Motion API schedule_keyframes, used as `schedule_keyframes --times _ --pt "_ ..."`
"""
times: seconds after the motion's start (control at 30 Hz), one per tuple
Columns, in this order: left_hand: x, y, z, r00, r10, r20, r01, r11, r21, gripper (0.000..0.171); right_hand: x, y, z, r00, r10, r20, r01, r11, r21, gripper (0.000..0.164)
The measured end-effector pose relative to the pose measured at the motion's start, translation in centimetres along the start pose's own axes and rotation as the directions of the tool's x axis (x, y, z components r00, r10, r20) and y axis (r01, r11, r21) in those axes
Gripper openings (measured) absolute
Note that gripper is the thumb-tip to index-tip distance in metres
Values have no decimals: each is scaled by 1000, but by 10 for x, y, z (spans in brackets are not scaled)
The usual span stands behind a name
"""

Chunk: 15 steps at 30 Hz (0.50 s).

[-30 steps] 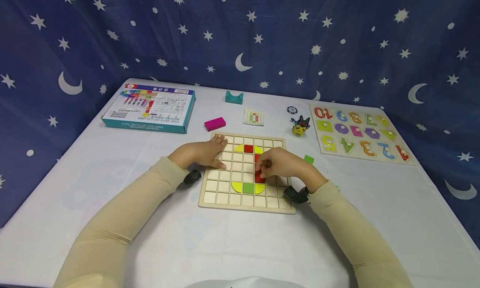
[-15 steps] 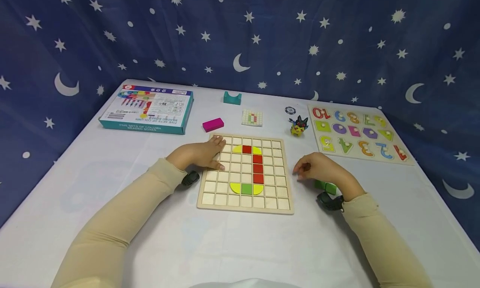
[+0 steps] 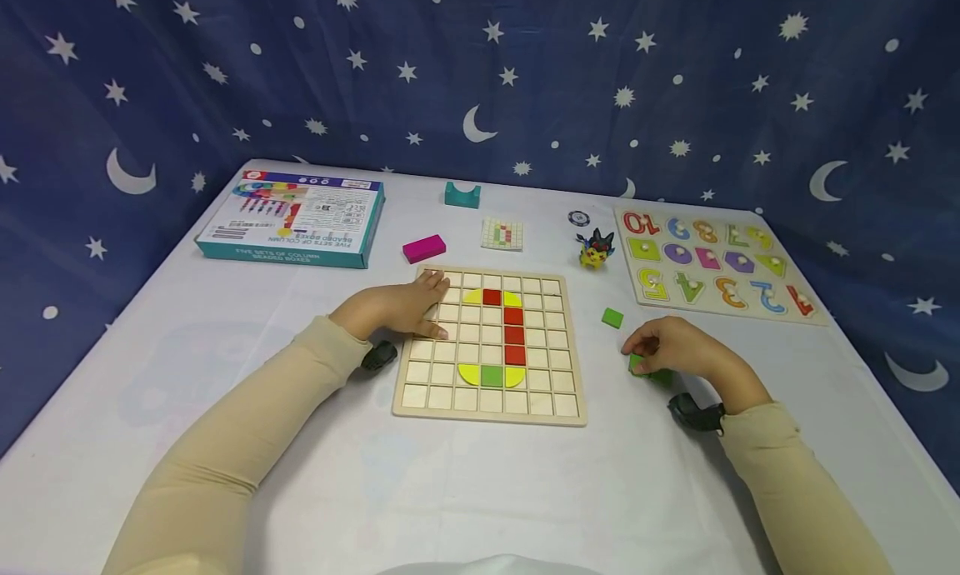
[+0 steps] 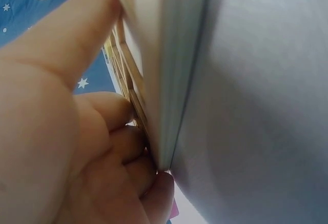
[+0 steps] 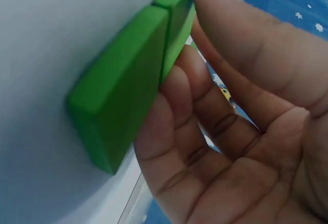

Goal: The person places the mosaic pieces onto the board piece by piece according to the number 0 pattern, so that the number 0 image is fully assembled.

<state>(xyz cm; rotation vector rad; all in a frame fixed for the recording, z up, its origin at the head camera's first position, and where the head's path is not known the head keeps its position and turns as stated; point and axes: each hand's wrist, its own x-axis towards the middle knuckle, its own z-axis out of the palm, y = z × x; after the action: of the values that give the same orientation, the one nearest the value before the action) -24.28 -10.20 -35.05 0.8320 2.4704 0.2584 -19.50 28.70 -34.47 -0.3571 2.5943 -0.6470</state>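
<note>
A wooden grid board [image 3: 442, 398] lies in the middle of the table. It holds several red square tiles [image 3: 514, 335], one green square tile [image 3: 492, 377] and rounded yellow pieces [image 3: 468, 375]. My left hand [image 3: 397, 308] rests on its left edge with fingers spread; in the left wrist view the board edge [image 4: 169, 80] runs beside the fingers. To the right of the board, my right hand [image 3: 678, 347] pinches a green square tile [image 3: 636, 363] at the table. The right wrist view shows another green tile [image 5: 125, 80] lying against it, near the curled fingers. A loose green tile [image 3: 612, 317] lies just behind that hand.
Behind the board are a small pattern card [image 3: 502, 234], a magenta block [image 3: 423, 248] and a teal notched block [image 3: 462, 195]. A boxed set [image 3: 292, 218] lies back left. A toy figure [image 3: 596, 248], a round chip [image 3: 578, 218] and a number puzzle [image 3: 720, 262] are back right.
My right hand has left the red tiles on the board and moved right to the green tiles, where its fingers now close on one. The left hand stays on the board's edge.
</note>
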Motion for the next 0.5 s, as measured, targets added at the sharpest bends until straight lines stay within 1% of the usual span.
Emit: schedule_keyframes --times 0.13,0.27,0.5 --pt "0 -1 0 1000 -2 3 2 1000 -6 89 1 -1 2 1000 12 8 -12 1000 9 20" --pt "1 -2 0 1000 2 5 -2 1000 -13 89 2 -3 5 1000 7 2 -7 1000 10 19" --pt "-1 -1 0 1000 3 7 -3 1000 -8 88 7 -12 9 998 -8 -62 9 1000 8 22"
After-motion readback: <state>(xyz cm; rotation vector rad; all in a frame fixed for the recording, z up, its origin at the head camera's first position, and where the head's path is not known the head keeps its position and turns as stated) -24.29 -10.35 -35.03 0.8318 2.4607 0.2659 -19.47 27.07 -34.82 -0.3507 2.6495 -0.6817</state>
